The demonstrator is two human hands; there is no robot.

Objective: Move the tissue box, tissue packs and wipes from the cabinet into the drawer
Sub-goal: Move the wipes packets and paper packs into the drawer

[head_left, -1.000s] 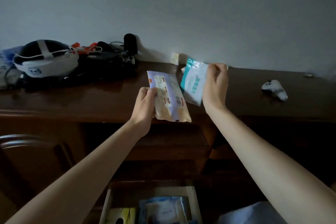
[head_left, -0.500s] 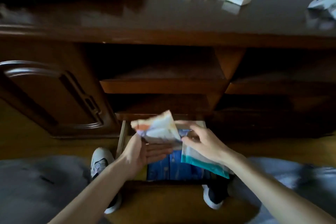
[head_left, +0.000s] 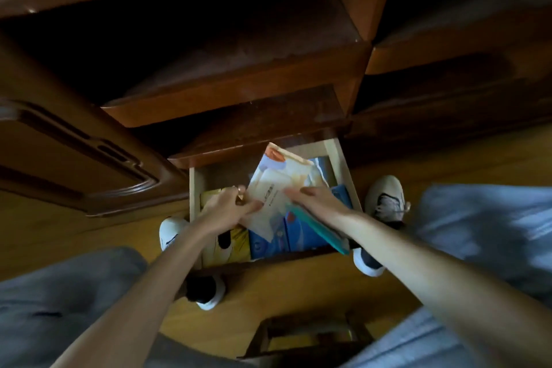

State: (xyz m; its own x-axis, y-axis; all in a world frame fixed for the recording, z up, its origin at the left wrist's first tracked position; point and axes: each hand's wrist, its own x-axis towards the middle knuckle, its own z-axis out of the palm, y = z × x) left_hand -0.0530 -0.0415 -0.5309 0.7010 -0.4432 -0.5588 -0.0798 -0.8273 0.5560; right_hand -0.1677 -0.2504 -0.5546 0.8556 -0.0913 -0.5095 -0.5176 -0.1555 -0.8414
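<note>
We have both packs over the open drawer [head_left: 334, 158], and the step in hand looks to be laying them inside on what is already there. Our left hand [head_left: 227, 209] pinches the near-left edge of the pale pack [head_left: 274, 185], which stands tilted, its far end raised toward the back of the drawer. Our right hand [head_left: 316, 197] lies with its fingers stretched across that pack while holding the teal-edged pack [head_left: 319, 227] beneath it; how the thumb grips below we cannot tell.

Inside the drawer, a blue pack [head_left: 298, 236] fills the near-right part and a yellow item [head_left: 236, 242] sits at the near-left, so free room seems to be toward the back.

To do this well, we judge it best to lower the pale pack flat first, sliding its far end toward the back of the drawer so it does not prop on the rim. Soft packs sag and slip, so we should keep hold until each rests. Then we set the teal-edged pack beside or on top, low enough for the drawer to close.
</note>
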